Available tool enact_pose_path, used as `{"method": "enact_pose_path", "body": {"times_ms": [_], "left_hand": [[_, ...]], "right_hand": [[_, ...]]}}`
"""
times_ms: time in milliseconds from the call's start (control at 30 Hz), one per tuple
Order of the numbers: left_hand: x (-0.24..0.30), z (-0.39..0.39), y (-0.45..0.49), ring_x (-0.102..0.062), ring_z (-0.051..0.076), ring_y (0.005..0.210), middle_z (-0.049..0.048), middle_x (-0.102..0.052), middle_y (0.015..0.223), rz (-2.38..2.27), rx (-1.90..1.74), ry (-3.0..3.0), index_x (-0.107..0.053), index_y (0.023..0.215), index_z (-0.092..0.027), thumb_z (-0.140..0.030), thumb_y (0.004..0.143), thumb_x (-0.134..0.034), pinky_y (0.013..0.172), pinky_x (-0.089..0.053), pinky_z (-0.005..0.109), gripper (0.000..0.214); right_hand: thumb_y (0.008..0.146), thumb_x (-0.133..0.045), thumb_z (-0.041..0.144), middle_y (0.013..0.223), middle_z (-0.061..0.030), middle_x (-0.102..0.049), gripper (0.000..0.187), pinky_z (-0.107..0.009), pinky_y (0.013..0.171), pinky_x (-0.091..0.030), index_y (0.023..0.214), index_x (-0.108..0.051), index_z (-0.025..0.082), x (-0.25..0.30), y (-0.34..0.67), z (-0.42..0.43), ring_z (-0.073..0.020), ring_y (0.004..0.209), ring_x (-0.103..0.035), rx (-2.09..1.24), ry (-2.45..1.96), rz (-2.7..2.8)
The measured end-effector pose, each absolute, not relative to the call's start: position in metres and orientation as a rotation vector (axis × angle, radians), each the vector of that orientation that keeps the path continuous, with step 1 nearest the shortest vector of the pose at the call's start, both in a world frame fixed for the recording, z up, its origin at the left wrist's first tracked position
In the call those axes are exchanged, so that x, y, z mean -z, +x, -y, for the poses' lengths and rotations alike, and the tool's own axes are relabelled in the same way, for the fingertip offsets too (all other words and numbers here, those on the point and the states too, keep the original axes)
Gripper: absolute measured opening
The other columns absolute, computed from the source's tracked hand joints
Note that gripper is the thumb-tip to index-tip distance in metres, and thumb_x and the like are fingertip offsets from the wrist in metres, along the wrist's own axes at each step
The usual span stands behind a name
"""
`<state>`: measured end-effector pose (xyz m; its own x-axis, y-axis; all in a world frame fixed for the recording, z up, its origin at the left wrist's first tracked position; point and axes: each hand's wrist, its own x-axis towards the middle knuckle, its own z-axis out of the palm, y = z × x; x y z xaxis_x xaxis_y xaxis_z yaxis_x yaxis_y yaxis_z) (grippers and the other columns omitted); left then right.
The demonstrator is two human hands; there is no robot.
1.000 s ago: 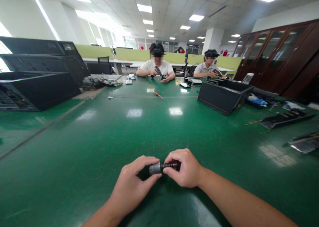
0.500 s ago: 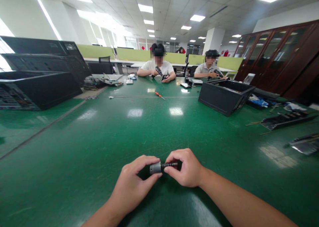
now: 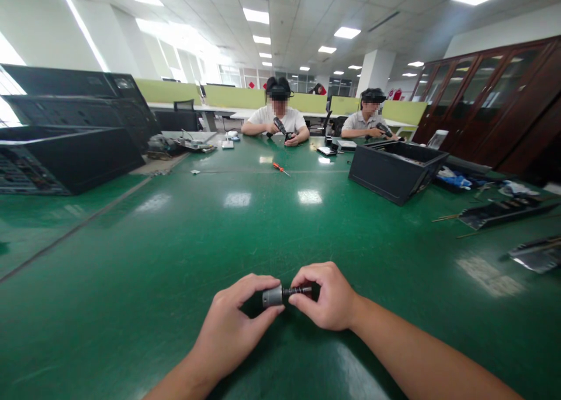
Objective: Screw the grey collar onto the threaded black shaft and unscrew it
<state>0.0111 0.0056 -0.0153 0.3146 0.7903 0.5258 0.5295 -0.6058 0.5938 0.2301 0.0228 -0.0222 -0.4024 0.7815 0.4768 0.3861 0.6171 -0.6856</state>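
Observation:
Low over the green table (image 3: pixel 184 242), my two hands meet on one small part. My left hand (image 3: pixel 232 324) is closed round a grey metal cylinder (image 3: pixel 272 296). A dark ribbed shaft (image 3: pixel 297 290) sticks out of the cylinder's right end, and my right hand (image 3: pixel 326 297) pinches it with thumb and fingers. The far end of the shaft is hidden inside my right hand.
Stacked black computer cases (image 3: pixel 65 137) stand at the left. An open black case (image 3: pixel 394 166) lies at the right, with loose panels (image 3: pixel 504 210) beyond it. A red-handled screwdriver (image 3: pixel 279 168) lies mid-table. Two people (image 3: pixel 280 122) sit at the far end holding tools.

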Motion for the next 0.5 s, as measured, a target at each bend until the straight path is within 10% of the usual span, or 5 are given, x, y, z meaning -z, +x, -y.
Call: {"method": "enact_pose_path", "body": {"times_ms": [500], "left_hand": [[0.0153,-0.0057,0.0109,-0.073,0.014,0.085,-0.0040,-0.077,0.095,-1.179,-1.190,2.291,-0.071,0.104,-0.028,-0.021,0.079,-0.077,0.079,-0.056,0.021,0.026]], "right_hand": [[0.077,-0.068,0.024,0.064,0.0010,-0.064,0.006,-0.024,0.059,-0.041,0.076,-0.066,0.019,0.0207,0.2303,-0.0222,-0.0135,0.058,-0.058,-0.624,-0.917,2.024]]}}
